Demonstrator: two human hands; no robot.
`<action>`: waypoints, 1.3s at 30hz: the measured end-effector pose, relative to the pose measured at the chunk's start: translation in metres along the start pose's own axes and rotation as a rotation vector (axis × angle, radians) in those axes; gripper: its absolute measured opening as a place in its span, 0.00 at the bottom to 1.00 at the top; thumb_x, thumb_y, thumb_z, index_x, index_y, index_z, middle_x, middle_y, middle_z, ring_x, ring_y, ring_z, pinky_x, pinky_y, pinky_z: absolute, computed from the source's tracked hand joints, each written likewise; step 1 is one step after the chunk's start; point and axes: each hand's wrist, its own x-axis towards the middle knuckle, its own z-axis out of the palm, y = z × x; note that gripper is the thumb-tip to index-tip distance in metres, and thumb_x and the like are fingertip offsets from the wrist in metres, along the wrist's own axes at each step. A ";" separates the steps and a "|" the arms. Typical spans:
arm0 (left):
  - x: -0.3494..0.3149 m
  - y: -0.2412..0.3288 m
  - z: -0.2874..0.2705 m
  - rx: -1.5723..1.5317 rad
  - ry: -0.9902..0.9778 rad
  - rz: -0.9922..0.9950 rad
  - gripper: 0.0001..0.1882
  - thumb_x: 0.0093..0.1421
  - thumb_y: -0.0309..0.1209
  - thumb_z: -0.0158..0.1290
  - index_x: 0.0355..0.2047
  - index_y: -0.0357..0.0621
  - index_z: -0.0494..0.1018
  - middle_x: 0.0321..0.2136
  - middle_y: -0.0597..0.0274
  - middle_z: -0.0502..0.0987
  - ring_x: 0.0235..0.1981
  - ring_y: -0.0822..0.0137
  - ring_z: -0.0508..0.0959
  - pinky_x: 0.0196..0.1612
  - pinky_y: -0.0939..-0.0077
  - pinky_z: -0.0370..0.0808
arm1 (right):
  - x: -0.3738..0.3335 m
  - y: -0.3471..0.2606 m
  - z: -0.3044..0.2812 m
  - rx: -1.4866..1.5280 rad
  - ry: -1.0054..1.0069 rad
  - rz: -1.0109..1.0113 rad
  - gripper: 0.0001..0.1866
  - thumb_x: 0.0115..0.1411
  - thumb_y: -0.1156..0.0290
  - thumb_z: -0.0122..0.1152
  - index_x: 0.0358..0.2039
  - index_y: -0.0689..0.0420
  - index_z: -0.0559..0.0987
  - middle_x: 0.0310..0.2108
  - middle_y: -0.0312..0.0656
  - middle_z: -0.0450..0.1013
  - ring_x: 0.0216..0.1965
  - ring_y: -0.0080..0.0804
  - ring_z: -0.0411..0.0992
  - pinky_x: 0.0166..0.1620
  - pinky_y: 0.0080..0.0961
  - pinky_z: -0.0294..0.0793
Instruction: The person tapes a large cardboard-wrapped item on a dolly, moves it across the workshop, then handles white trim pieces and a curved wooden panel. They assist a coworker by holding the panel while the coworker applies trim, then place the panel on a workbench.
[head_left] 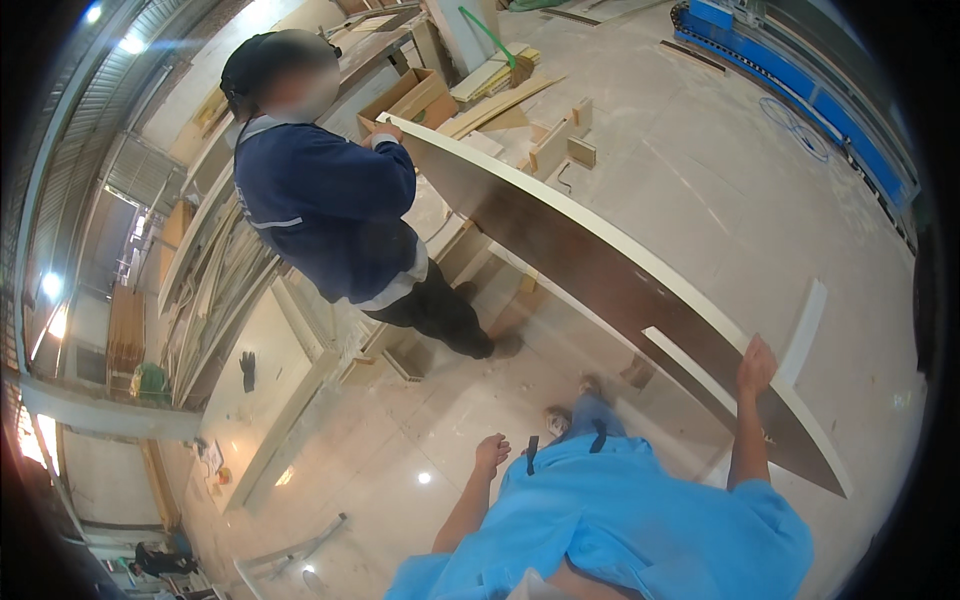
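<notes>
The brown panel (580,262) hides the white strip's (806,325) near end; the blue machine (833,108) is cropped.

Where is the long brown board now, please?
In the head view, the brown board slants down rightward, a co-worker's hand and your right hand at its edge.

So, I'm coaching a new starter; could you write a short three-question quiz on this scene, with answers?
1. Which of the camera wearer's hands is on the long panel?
2. True or false: the co-worker's hand is at the panel's far end.
3. Fill in: a black ____ lies on the pale board at the left.

Key:
1. The right hand.
2. True.
3. glove.
</notes>
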 end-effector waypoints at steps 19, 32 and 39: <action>0.000 -0.043 -0.019 -0.065 0.049 -0.043 0.17 0.65 0.40 0.53 0.42 0.37 0.74 0.33 0.55 0.79 0.30 0.67 0.79 0.31 0.76 0.76 | -0.001 -0.006 -0.005 -0.001 -0.023 0.042 0.24 0.71 0.54 0.43 0.33 0.61 0.79 0.32 0.52 0.76 0.37 0.54 0.73 0.43 0.48 0.69; 0.004 -0.032 -0.007 -0.065 0.068 -0.041 0.19 0.65 0.39 0.51 0.45 0.33 0.74 0.32 0.54 0.79 0.29 0.68 0.79 0.28 0.78 0.75 | 0.000 -0.006 -0.003 -0.004 -0.032 0.040 0.25 0.71 0.54 0.41 0.32 0.61 0.80 0.31 0.53 0.76 0.36 0.54 0.72 0.43 0.47 0.68; 0.005 -0.030 -0.001 -0.118 0.025 -0.004 0.14 0.63 0.36 0.52 0.39 0.36 0.74 0.27 0.59 0.77 0.23 0.70 0.77 0.21 0.81 0.71 | 0.002 -0.005 -0.003 -0.028 -0.023 0.005 0.26 0.71 0.55 0.41 0.30 0.61 0.80 0.29 0.53 0.76 0.34 0.54 0.73 0.40 0.48 0.69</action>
